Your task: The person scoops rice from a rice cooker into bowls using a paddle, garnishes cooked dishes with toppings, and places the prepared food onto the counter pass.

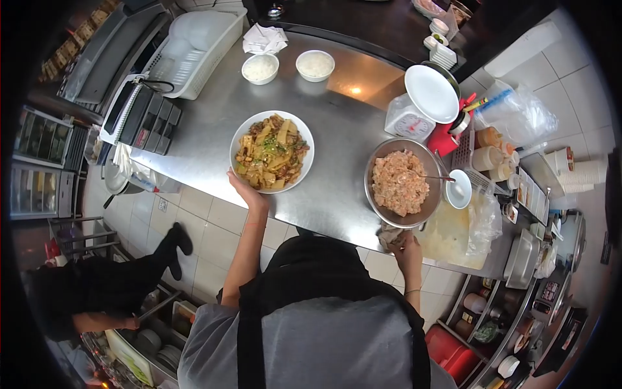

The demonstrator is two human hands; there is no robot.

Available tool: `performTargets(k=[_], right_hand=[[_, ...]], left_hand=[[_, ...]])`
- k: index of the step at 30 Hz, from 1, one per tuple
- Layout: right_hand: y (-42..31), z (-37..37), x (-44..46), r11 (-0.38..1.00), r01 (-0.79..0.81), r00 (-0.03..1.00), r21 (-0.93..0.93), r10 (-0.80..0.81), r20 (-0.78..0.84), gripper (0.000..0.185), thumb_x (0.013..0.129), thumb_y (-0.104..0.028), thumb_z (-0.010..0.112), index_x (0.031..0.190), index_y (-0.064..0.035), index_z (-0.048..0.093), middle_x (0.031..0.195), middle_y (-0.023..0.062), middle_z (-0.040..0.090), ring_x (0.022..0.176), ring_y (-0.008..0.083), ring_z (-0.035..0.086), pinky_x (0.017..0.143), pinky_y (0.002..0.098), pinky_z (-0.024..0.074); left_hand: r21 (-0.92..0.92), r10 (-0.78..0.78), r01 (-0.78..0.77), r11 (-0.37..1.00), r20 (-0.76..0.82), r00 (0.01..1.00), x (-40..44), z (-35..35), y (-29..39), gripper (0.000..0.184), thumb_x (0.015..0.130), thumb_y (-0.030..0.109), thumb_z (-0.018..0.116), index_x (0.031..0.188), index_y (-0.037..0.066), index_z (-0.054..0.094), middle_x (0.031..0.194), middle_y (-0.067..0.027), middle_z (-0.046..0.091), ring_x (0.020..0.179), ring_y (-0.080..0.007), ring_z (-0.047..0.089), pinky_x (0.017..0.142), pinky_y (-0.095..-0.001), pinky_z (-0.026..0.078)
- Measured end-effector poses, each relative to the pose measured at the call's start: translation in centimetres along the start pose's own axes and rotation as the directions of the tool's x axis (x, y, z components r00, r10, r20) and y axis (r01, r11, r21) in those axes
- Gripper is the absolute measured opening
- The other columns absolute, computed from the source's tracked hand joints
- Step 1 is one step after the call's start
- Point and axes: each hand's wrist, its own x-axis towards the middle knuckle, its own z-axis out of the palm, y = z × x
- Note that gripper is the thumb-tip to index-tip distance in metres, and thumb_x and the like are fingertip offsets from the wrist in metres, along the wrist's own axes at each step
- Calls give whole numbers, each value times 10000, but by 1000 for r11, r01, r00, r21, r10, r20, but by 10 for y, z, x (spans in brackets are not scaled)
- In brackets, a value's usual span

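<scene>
A white plate (pixel 310 139) heaped with stir-fried food in brown sauce and green bits is at the left part of the steel counter. My left hand (pixel 247 192) holds its near-left rim, most of the fingers hidden by the plate. At the counter's front edge my right hand (pixel 408 251) is closed on a crumpled brown cloth (pixel 391 237). Just beyond the cloth stands a metal bowl (pixel 371 206) full of minced pinkish meat (pixel 398 178), with a spoon in it.
Two bowls of rice, left (pixel 260 68) and right (pixel 315 65), stand at the back. A kitchen scale (pixel 411 123) carries a white plate (pixel 431 94). Right of the meat are a small white bowl (pixel 458 188) and cutting board (pixel 447 227). Another person (pixel 110 285) is at lower left.
</scene>
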Motion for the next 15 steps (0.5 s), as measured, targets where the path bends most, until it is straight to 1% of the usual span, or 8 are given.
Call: performTargets(k=[1,4,5,8,9,11,12,15], right_hand=[[-12,2,0,999,-29,1000,-27,29,-1,182,723,-52,675,844,-2,548,750,153,594,648,244,619,547,310,493],[-20,16,-4,987,12,996,158,-26,88,132,718,-17,666,797,-6,561,757,131,597,640,224,615,542,304,497],[-33,16,-5,946,-4,996,325,-27,89,102,716,5,659,764,0,570,745,110,593,642,199,614,540,293,498],[-75,9,0,883,-52,980,466,-45,195,93,724,-8,654,785,-6,584,747,112,595,642,215,621,580,292,499],[-89,7,3,870,-37,982,492,-59,177,89,727,-5,655,787,-6,589,748,106,598,639,202,621,581,288,498],[-114,5,15,837,5,986,547,-97,139,81,734,-1,655,792,-5,599,750,94,604,633,176,620,582,280,496],[-123,2,22,818,20,984,575,-120,135,83,736,4,654,798,-5,600,754,92,607,640,165,620,584,275,494],[-152,-16,44,760,26,976,649,-161,150,115,746,19,652,852,-8,617,799,76,631,680,115,615,596,250,486]], left_hand=[[38,28,-29,999,31,999,2,-5,-2,672,938,517,249,1381,16,175,1402,-128,255,1289,-238,274,1065,-358,224],[324,160,-138,936,-44,986,-4,-8,7,673,941,506,259,1390,17,150,1403,-137,254,1298,-252,258,1067,-359,209],[274,232,-212,938,-42,972,-11,-4,16,710,920,470,391,1398,21,117,1398,-150,258,1298,-272,258,1068,-362,199],[584,521,-621,522,358,775,-53,16,62,751,845,387,579,1376,14,200,1372,-169,310,1286,-287,283,1060,-370,214],[527,371,-693,492,593,715,-68,16,70,710,807,294,628,1351,24,262,1337,-160,352,1267,-290,313,1046,-376,241],[370,24,-804,465,903,429,-88,33,79,594,767,200,680,1268,47,402,1225,-140,449,1178,-296,409,982,-382,325],[280,-154,-837,471,960,235,-98,46,79,509,764,198,682,1211,60,481,1148,-129,505,1108,-297,476,933,-382,381],[221,-246,-820,529,964,101,-107,53,48,400,725,160,676,1101,83,566,953,-120,591,883,-286,584,753,-356,473]])
